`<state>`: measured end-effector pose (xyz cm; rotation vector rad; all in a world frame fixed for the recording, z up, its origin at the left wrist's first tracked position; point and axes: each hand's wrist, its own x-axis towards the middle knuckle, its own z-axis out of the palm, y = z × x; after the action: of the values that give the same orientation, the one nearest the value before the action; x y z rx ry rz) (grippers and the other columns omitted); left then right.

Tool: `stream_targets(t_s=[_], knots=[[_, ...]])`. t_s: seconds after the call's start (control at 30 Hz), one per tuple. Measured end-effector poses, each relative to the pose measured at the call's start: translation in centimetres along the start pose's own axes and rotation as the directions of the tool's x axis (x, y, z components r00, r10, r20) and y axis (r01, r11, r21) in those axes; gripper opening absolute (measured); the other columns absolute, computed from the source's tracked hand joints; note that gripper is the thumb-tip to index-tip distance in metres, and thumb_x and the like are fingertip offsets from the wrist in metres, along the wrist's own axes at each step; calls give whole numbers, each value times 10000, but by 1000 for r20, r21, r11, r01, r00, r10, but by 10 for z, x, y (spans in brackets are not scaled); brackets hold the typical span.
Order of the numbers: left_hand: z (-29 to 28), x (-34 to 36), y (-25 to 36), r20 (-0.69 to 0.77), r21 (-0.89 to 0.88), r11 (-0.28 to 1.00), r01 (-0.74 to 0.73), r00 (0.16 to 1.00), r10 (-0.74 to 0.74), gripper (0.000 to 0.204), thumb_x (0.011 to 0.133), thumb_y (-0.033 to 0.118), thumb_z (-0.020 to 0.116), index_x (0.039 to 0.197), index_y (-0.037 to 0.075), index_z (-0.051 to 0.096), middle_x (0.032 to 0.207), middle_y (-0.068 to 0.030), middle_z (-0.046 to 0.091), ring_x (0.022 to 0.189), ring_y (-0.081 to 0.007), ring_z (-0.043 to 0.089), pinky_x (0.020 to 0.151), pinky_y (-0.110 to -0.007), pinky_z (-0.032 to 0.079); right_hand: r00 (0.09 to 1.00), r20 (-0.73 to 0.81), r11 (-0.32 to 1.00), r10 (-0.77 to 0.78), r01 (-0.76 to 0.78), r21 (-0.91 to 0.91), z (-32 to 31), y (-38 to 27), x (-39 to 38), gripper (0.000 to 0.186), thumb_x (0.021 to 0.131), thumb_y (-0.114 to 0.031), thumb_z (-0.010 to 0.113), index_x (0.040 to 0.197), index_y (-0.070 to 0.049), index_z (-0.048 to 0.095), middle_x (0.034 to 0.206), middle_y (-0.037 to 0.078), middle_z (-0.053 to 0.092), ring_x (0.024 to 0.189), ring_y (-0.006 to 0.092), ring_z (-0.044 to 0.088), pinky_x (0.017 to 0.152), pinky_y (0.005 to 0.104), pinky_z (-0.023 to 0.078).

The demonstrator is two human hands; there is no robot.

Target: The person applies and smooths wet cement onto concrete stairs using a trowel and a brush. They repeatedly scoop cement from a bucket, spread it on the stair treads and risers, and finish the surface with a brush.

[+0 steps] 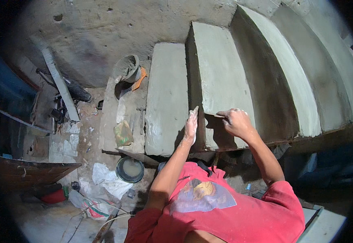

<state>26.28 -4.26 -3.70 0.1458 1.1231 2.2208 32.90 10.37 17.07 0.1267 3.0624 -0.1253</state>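
Note:
My left hand (191,125), coated with pale paste, has straight fingers against the front edge of a plastered concrete step (221,56), at the dark riser. Just to its right, my right hand (236,121), also whitened, grips a thin flat tool (213,114), seen nearly edge-on, at that same edge. The tool casts a dark shadow on the step's pale surface. A lower tread (165,85) lies left of my hands, and higher steps (290,69) curve away to the right.
A mortar-coated bucket (125,69), orange object (140,79) and hand tools (140,121) sit on the bottom step. A bucket of cloudy water (129,170), white sacks (111,184), a leaning plank (59,81) and wooden board (34,170) are left and below. A rough wall (103,28) runs behind.

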Motion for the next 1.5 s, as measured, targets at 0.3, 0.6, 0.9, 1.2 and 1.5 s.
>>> stream_targets(t_s=[0.3, 0.6, 0.9, 1.2, 1.5], knots=[[13, 23, 34, 45, -44, 997, -64, 997, 66, 755, 1083, 603, 183, 1640, 101, 265, 1731, -123, 153, 1607, -290, 60, 1282, -455, -24, 988, -124, 995, -91, 94, 22, 25, -5, -17, 510, 801, -49, 638, 1308, -92, 671, 1305, 156, 684, 1211, 363, 631, 965, 484, 561], [7, 10, 19, 73, 37, 991, -127, 990, 125, 758, 1089, 600, 186, 1631, 77, 273, 1716, -128, 202, 1600, -296, 92, 1286, -461, 13, 908, -416, 989, -42, 97, 112, 11, 2, 21, 402, 815, -69, 617, 1205, -95, 710, 1129, 176, 734, 1062, 400, 673, 882, 508, 571], [0, -21, 6, 67, 2, 997, -75, 995, 75, 763, 1088, 604, 192, 1638, 79, 259, 1721, -142, 175, 1602, -316, 72, 1284, -468, 5, 999, -33, 994, -38, 42, 102, 9, -7, -31, 419, 802, -40, 627, 1208, -101, 712, 1155, 162, 729, 1087, 386, 669, 914, 495, 568], [0, -46, 9, 84, -17, 1000, -22, 996, 24, 738, 1098, 581, 202, 1635, 78, 265, 1719, -134, 187, 1596, -338, 89, 1283, -485, 24, 986, -134, 995, -94, 98, 24, 20, -22, -61, 556, 774, -55, 642, 1330, -49, 625, 1331, 159, 665, 1199, 372, 623, 934, 484, 572], [-1, -59, -2, 46, -50, 997, -63, 997, 65, 758, 1105, 560, 190, 1592, -8, 309, 1679, -161, 282, 1577, -323, 186, 1294, -448, 107, 973, -202, 993, -114, 117, 3, 11, -35, -103, 535, 768, -84, 672, 1301, -71, 630, 1282, 127, 689, 1154, 347, 643, 890, 484, 580]])
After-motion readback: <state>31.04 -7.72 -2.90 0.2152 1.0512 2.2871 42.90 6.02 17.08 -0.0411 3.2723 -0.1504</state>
